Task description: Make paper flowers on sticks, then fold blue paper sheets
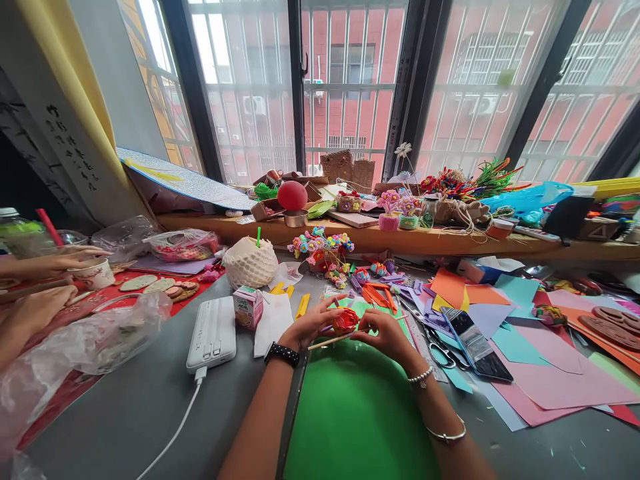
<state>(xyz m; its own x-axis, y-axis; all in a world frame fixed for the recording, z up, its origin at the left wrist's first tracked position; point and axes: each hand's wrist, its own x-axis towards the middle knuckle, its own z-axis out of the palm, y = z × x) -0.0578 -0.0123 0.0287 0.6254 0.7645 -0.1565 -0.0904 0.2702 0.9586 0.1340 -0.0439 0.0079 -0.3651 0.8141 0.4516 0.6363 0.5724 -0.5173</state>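
Observation:
My left hand (316,323), with a dark band at the wrist, is closed around a small red-orange folded paper piece (345,320). From the right, my right hand (384,332) pinches a thin wooden stick (327,343) that lies slantwise just below the paper piece. The right fingertips are close beside the paper; whether they touch it I cannot tell. Under both hands is a green surface (360,413). Strips of orange paper (380,295) and purple paper (417,300) lie just beyond the hands.
To the left stand a white power bank (213,333) with a cable, a pink drink carton (248,307) and a coconut (250,262). Scissors (445,353), a phone (477,347) and coloured paper sheets (540,367) lie right. Another person's hands (50,287) hold a paper cup (95,273).

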